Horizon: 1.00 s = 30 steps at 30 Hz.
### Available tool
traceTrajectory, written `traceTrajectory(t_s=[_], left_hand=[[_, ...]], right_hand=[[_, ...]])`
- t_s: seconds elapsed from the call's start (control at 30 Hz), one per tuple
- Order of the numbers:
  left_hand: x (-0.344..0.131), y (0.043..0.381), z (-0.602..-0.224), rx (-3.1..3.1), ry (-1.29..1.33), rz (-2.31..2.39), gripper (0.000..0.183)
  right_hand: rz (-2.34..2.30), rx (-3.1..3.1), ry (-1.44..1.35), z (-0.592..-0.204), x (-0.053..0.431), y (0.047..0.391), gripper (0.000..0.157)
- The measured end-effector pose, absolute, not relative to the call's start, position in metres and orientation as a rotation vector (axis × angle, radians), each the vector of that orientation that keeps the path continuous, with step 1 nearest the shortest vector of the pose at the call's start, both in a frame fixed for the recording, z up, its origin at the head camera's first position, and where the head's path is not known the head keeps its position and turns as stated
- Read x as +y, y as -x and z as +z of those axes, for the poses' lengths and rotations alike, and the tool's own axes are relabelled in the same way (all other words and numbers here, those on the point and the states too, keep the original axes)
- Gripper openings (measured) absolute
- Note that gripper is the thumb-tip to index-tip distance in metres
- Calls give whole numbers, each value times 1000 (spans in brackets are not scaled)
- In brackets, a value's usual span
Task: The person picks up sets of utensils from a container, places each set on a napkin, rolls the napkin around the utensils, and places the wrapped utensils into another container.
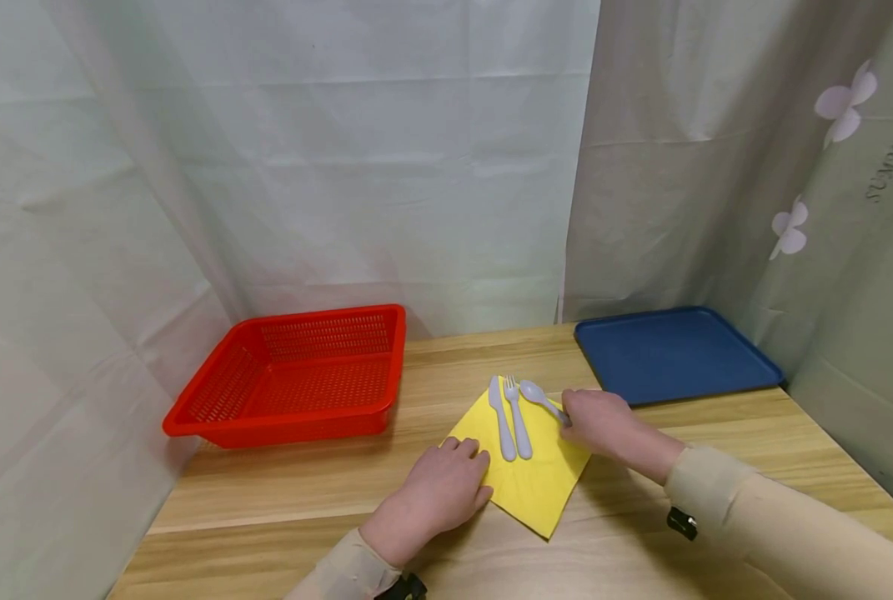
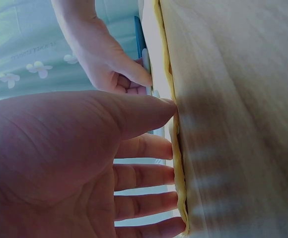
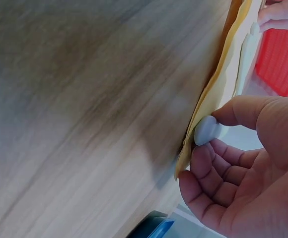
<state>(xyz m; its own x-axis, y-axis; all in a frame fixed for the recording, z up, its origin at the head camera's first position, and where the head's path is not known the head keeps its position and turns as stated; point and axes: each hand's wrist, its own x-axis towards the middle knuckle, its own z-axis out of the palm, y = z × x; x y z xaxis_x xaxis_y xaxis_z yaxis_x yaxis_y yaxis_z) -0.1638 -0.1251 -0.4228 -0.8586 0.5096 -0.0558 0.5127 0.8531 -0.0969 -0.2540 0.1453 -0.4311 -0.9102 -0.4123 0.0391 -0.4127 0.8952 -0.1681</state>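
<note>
A yellow napkin (image 1: 539, 500) lies on the wooden table, turned cornerwise. On it a pale plastic knife (image 1: 502, 421) and a matching fork (image 1: 519, 417) lie side by side. To their right is a spoon (image 1: 539, 396), its bowl pointing to the back left. My right hand (image 1: 604, 423) pinches the spoon's handle between thumb and fingers; the rounded handle end (image 3: 207, 131) shows in the right wrist view. My left hand (image 1: 446, 483) rests at the napkin's left edge, and in the left wrist view its extended fingertips (image 2: 166, 176) touch that edge.
A red perforated basket (image 1: 296, 429) stands at the back left of the table. At the back right lies a blue tray (image 1: 674, 354). Pale curtains (image 1: 416, 167) hang behind and at both sides.
</note>
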Motion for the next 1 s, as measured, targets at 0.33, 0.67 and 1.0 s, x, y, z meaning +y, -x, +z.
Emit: traceTrajectory(t_s=[0.33,0.67,1.0], left_hand=[[-126,164,-423,2986,-820,-174,44],[-125,164,-424,2981,-816,-179,45],[-126,165,-422,2982,-834,-184,46]], right_hand=[[236,-3065,-602,-424,128,245,24],[273,-3028,-651,-425,124,241,16],[466,-2943,-885,-423,139,242,21]])
